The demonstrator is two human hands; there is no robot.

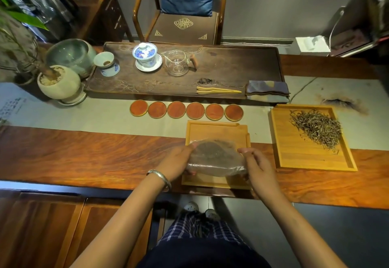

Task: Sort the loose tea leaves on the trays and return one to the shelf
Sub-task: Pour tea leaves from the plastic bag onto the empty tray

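Your left hand (179, 160) and right hand (255, 162) pinch a clear bag (214, 158) of dark tea (still unemptied) above the near tray (216, 130); next, tip it out between them.

Dim warm light; soft focus; edges warped.

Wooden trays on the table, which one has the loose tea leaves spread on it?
The right tray: loose tea leaves lie spread over it. Above the nearer tray, both hands hold a clear bag.
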